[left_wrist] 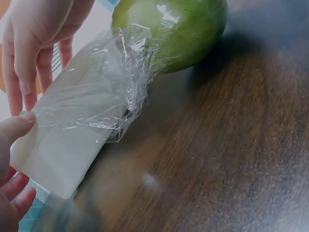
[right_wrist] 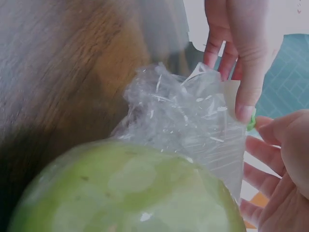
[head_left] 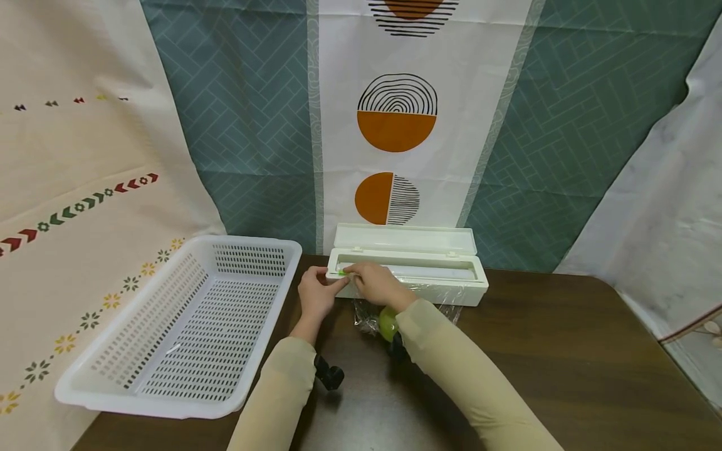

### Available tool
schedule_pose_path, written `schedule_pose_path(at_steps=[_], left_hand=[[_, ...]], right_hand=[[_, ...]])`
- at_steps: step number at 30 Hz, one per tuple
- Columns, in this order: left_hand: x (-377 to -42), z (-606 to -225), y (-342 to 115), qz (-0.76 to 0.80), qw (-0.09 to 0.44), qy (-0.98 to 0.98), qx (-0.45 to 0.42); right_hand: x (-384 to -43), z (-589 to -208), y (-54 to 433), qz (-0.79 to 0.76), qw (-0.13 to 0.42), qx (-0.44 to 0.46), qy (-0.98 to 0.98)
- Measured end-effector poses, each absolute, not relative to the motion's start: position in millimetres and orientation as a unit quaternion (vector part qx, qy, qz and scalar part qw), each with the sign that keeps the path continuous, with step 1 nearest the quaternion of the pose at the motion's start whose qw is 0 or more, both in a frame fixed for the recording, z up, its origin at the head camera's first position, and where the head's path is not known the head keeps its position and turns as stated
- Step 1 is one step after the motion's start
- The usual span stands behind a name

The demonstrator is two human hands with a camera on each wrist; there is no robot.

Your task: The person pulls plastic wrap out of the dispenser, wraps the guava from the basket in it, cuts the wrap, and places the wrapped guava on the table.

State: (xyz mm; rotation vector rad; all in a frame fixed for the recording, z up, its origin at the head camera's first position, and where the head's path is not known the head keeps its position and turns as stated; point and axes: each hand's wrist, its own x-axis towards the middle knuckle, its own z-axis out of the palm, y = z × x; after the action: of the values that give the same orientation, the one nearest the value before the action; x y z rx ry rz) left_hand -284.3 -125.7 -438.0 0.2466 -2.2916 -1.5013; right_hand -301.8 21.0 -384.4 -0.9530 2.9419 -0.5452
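A white cling film dispenser [head_left: 406, 293] lies on the table with its lid raised and a film roll [head_left: 431, 272] inside. My left hand [head_left: 316, 293] grips its left end, thumb on the front edge and fingers beneath. At the same corner, my right hand [head_left: 379, 285] pinches a small green slide cutter [right_wrist: 251, 122] with its fingertips; its other fingers spread loosely. Crumpled clear film [left_wrist: 128, 82] hangs over the dispenser's front and runs to a green fruit [left_wrist: 178, 34]. Film covers the fruit, which sits on the table beneath my right wrist, partly hidden by the sleeve in the head view.
A large white perforated basket [head_left: 217, 326] stands on the left of the dark wooden table [head_left: 553, 351]. Behind the dispenser hangs a patterned cloth [head_left: 395, 163]. Dark wrist cameras [head_left: 329, 374] are strapped below both hands.
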Motion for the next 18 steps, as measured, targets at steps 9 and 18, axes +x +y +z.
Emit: schedule_pose_path(at_steps=[9,18], left_hand=[[-286,-440,-131,-0.517,0.194,-0.831,0.07],[-288,-442,-137,-0.519,0.202,-0.829,0.06]], right_hand=[[-313,-387,16,-0.256,0.004,-0.281,0.925],[-318,-388,7,-0.234,-0.014,-0.271,0.933]])
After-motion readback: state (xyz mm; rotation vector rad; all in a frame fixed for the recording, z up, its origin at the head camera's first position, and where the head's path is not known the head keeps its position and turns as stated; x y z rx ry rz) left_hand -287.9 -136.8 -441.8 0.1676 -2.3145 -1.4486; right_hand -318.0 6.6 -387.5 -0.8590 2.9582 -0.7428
